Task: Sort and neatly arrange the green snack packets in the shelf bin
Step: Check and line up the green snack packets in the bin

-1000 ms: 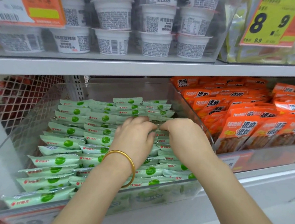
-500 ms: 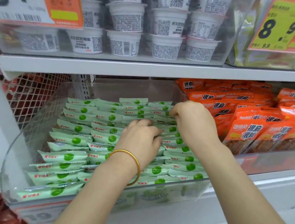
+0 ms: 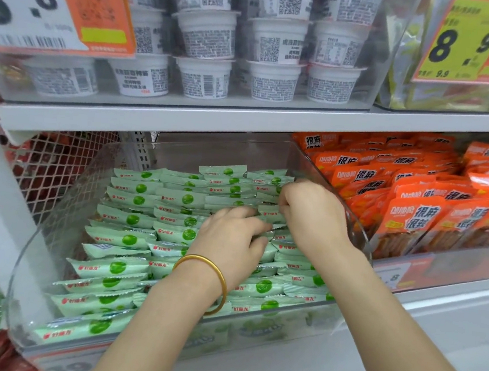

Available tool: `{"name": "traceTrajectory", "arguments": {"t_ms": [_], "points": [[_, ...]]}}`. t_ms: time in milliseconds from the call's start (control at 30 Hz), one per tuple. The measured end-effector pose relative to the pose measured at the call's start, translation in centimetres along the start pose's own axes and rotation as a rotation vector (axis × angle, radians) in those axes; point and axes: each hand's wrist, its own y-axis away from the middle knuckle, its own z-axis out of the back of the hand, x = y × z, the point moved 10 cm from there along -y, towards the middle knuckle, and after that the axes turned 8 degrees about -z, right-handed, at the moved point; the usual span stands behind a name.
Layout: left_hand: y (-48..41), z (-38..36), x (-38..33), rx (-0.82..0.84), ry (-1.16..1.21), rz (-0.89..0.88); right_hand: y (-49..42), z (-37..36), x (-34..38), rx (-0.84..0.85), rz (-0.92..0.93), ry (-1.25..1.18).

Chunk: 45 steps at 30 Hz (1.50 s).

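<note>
Head view, task's thing: the green snack packets [image 3: 129, 239] lie in the clear shelf bin [image 3: 35, 259] on the lower shelf, overlapping in rows from front to back.
Done so far: the left column and most of the middle look orderly, labels up and green dots roughly in line.
Left hand [image 3: 233, 243]: narrow grip; the fingers curl down among the mid-bin packets and seem to pinch one edge. A gold bangle [image 3: 200, 281] sits on the wrist.
Right hand [image 3: 314, 217]: narrow grip, fingertips curled on packets near the bin's right wall, towards the back.
Left to do: the patch under both hands looks uneven, and the right column probably needs straightening.
Progress: judged well past halfway.
Neighbours: orange packets [image 3: 416, 216] lie in the next bin, and white cups [image 3: 205, 77] stand on the shelf above.
</note>
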Motion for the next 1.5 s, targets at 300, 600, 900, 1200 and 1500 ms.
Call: {"name": "traceTrajectory", "arguments": {"t_ms": [300,600,900,1200,1500], "points": [[0.9,4.1,1.4,-0.303,0.407,0.047,3.5,8.5,-0.9,-0.446,0.184,-0.284],[2.5,5.3,-1.6,-0.278,0.871,-0.075,4.1,9.2,-3.7,-0.291,0.071,-1.084],[3.9,5.2,-2.7,-0.196,1.23,-0.088,4.4,6.2,-2.6,0.108,0.067,-1.504],[4.3,6.0,-3.6,-0.211,1.165,-0.189,4.2,5.4,-3.4,0.105,-0.056,-1.615],[4.2,5.8,-3.4,-0.27,0.617,-0.217,4.2,4.2,-4.0,0.138,-0.134,-1.538]]}}
